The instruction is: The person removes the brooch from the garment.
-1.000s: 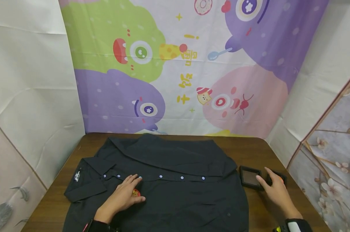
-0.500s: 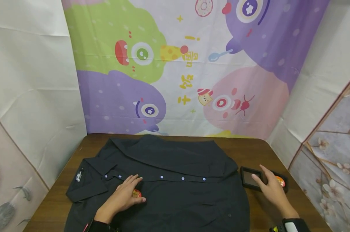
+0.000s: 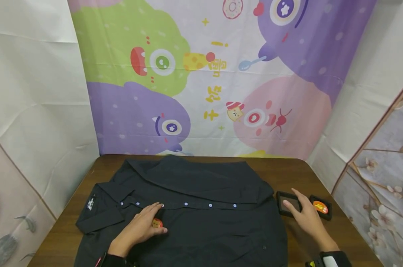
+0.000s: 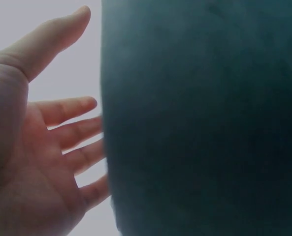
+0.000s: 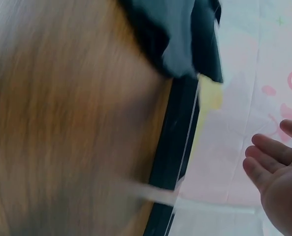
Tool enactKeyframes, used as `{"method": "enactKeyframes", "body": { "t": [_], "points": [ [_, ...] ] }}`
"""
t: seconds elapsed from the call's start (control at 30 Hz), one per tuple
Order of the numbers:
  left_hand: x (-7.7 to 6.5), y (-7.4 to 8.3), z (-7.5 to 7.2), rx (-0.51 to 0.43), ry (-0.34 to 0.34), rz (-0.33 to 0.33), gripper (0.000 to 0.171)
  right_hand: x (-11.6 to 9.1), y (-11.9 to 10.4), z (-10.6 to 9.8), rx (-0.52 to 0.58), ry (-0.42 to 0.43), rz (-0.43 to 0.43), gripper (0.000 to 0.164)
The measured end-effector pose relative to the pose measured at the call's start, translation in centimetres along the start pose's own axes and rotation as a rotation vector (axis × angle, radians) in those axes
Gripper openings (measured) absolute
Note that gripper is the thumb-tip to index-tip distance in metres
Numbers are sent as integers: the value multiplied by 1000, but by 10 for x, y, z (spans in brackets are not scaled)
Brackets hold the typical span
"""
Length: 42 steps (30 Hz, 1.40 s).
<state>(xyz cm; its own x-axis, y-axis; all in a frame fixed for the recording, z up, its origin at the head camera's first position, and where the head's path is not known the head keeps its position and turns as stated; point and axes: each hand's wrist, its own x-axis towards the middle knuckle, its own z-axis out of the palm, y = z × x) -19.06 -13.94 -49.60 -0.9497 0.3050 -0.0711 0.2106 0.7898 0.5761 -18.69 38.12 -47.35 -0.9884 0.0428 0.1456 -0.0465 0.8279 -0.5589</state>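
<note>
Left hand (image 3: 138, 228) lies flat with relaxed fingers on the black shirt (image 3: 201, 207) spread across the table (image 3: 285, 172), pinning a small badge (image 3: 157, 223), while right hand (image 3: 305, 217), fingers extended, apparently touches the open case (image 3: 288, 203) beside it.

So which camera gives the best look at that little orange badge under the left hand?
The head view: the orange badge lies on the black shirt, beside the left hand. The left wrist view shows only palm and dark cloth; the right wrist view shows no badge.
</note>
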Motion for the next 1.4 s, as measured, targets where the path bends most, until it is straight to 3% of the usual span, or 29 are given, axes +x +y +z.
{"method": "enactKeyframes", "body": {
  "t": [0.43,0.87,1.4],
  "points": [
    [2,-2,0,16,-2,-8,84,1,-22,18,32,14,-60,67],
    [0,-6,0,23,26,27,82,-1,-38,36,43,94,-131,60],
    [1,-11,-1,12,33,26,82,-1,-52,52,89,78,-176,60]
  ]
}}
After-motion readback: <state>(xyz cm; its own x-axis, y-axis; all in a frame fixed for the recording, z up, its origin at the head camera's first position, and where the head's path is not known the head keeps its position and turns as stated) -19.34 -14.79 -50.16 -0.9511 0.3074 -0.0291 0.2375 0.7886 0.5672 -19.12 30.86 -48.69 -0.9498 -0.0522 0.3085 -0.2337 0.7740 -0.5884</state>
